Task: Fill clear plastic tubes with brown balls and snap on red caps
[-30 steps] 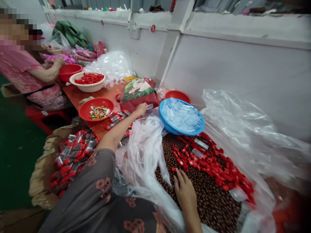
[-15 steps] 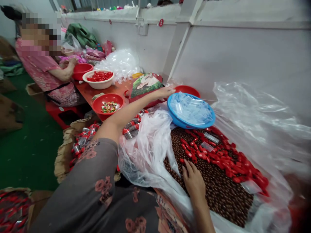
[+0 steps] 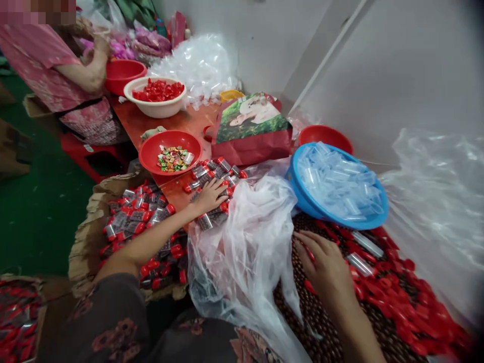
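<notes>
My left hand (image 3: 209, 196) lies with fingers spread over a heap of small clear tubes with red caps (image 3: 204, 222), dark contents inside, on the orange table. My right hand (image 3: 328, 262) is held low over a spread of shiny dark brown balls (image 3: 302, 333), fingers apart and slightly bent. Red plastic caps (image 3: 419, 312) lie on the balls to its right, and a little red shows between its fingers. Two clear empty tubes (image 3: 361, 264) rest by the caps. Behind this hand, a blue basin (image 3: 297, 194) holds many clear tubes.
Crumpled clear plastic sheeting (image 3: 253, 237) lies between my hands. A torn carton (image 3: 81, 252) full of capped tubes stands left. Beyond are a red bowl (image 3: 145, 156) of small colourful pieces, a cream bowl (image 3: 151, 108) of red parts, a picture bag (image 3: 253, 146) and a seated co-worker (image 3: 41, 65).
My left hand has moved from beside the blue basin back toward me, onto the capped tubes. My right hand has lifted slightly from the balls. The view has turned downward.
</notes>
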Action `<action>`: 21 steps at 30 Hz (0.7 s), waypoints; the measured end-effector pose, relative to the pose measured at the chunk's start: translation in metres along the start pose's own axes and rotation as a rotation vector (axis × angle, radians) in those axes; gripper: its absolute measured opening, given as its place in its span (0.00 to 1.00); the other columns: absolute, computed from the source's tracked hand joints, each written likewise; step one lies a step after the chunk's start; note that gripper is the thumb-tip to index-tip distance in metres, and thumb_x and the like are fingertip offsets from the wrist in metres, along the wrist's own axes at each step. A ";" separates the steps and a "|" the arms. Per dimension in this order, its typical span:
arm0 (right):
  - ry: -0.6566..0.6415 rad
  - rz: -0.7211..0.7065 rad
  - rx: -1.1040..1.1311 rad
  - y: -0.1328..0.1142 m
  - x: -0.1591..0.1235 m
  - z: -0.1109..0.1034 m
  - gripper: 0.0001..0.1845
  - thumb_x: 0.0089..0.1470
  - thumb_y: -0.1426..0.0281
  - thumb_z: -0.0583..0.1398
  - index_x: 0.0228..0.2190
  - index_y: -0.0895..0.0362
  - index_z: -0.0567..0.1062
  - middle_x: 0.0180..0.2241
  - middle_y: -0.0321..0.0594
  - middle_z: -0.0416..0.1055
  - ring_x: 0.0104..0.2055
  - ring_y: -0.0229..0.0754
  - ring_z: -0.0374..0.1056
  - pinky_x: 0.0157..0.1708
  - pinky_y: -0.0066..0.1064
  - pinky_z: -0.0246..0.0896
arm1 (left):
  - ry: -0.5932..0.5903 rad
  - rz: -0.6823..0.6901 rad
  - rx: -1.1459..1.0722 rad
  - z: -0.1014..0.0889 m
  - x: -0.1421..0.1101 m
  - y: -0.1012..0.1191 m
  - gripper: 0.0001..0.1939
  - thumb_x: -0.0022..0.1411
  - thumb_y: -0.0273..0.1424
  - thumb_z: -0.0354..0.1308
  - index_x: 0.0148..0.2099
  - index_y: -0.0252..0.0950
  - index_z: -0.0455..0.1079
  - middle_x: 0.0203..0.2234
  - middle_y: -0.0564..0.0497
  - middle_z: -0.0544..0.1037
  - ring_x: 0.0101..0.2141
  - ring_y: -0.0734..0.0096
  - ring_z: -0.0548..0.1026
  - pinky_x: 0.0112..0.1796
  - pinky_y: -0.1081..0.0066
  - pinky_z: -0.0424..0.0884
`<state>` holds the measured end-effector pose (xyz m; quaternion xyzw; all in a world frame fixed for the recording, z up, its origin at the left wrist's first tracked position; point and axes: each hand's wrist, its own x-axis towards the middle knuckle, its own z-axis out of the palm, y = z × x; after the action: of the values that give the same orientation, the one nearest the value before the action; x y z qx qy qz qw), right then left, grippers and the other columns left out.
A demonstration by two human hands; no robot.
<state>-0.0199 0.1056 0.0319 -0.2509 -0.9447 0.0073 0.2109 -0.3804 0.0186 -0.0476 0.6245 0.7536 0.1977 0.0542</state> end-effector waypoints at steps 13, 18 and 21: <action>-0.186 0.318 0.151 -0.056 -0.067 0.023 0.17 0.62 0.74 0.51 0.48 0.54 0.74 0.48 0.46 0.72 0.51 0.46 0.65 0.52 0.41 0.64 | 0.085 0.075 -0.179 -0.020 0.030 -0.012 0.27 0.67 0.45 0.49 0.66 0.48 0.55 0.67 0.58 0.55 0.65 0.63 0.55 0.64 0.55 0.52; -0.220 0.485 0.033 -0.026 -0.131 0.014 0.17 0.62 0.73 0.52 0.48 0.62 0.75 0.51 0.53 0.72 0.51 0.51 0.66 0.53 0.45 0.62 | 0.224 0.225 -0.248 -0.056 -0.001 0.076 0.17 0.66 0.39 0.53 0.56 0.48 0.68 0.58 0.57 0.69 0.57 0.68 0.67 0.59 0.61 0.62; -0.242 0.468 0.023 -0.021 -0.151 0.008 0.18 0.63 0.73 0.50 0.48 0.61 0.76 0.51 0.51 0.73 0.51 0.49 0.65 0.54 0.44 0.61 | 0.168 0.347 -0.344 -0.053 -0.017 0.151 0.11 0.66 0.36 0.53 0.45 0.42 0.74 0.44 0.51 0.76 0.47 0.68 0.74 0.52 0.65 0.69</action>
<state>0.0861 0.0159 -0.0325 -0.4575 -0.8791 0.0965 0.0920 -0.2553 0.0112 0.0528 0.7073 0.5926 0.3805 0.0620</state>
